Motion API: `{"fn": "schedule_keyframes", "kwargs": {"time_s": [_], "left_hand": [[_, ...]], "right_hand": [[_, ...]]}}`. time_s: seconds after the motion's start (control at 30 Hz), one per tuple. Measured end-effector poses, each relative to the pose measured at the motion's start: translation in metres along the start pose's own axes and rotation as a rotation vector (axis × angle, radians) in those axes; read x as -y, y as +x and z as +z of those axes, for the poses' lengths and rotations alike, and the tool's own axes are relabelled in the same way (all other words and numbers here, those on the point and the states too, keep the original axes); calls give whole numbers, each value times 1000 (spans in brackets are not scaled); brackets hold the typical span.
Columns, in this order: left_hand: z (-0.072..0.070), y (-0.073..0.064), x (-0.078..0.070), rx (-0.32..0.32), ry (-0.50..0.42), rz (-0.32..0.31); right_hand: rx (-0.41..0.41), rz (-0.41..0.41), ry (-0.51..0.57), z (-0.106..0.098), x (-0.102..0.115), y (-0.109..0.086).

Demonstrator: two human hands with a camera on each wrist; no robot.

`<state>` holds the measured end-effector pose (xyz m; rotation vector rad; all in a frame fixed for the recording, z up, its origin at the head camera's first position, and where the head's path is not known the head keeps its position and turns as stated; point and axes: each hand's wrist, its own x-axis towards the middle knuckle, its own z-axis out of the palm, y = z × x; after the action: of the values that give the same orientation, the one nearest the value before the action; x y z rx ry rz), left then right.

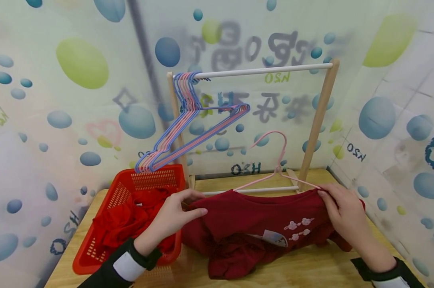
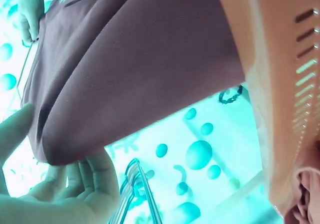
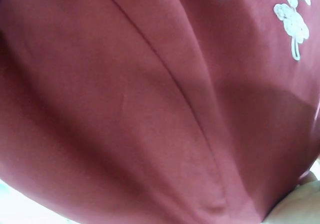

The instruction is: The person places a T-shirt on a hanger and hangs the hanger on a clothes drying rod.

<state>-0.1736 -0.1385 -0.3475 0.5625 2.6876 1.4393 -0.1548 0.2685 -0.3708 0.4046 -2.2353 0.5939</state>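
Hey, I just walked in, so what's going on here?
A person is holding a dark red shirt with a pink hanger in its neckline, hook sticking up. The left hand and right hand grip opposite shoulders. The shirt isn't on the rack yet; blue and pink hangers hang there. Red cloth lies in the red basket.

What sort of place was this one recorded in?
Probably a staged indoor corner set up for hanging clothes: a bubble-print backdrop covers the walls, with a small clothes rack bearing hangers and a basket of crumpled red cloth.
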Motion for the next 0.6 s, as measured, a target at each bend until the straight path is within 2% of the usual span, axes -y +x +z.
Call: {"fn": "schedule_keyframes", "kwargs": {"time_s": [0.2, 0.37, 0.6], "left_hand": [[-5, -2, 3, 3, -30, -2], [-6, -4, 5, -25, -52, -28], [-4, -4, 4, 22, 53, -18]], "right_hand": [[-48, 7, 0, -2, -9, -1], [-94, 32, 13, -4, -16, -3], [-69, 39, 57, -4, -15, -3]]}}
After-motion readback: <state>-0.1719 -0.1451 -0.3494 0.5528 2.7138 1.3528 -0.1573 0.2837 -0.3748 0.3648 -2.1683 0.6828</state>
